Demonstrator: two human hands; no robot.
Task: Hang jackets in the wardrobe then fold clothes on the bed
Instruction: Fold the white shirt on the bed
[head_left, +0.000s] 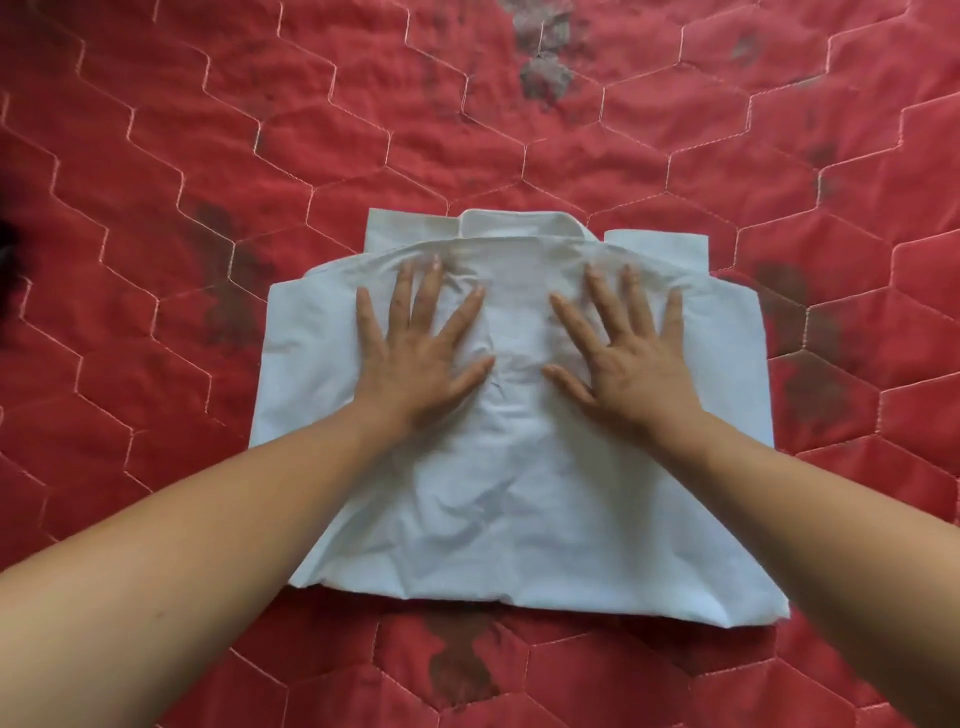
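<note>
Fingers (470, 304) on both hands are spread wide and pressed flat, gripping nothing. Left hand (415, 358) and right hand (631, 364) sit side by side on the upper half of a folded white shirt (498, 493), thumbs pointing at each other with a small gap between. That shirt lies in the middle of the red quilted bedspread (208, 182), collar (519, 223) at the far edge, cuffs poking out either side of it. Looks like the folding part of the job, smoothing creases out of a nearly finished fold. Next move probably needs the palms sliding outward, or one more fold in half. No containers in sight, no wardrobe either.
</note>
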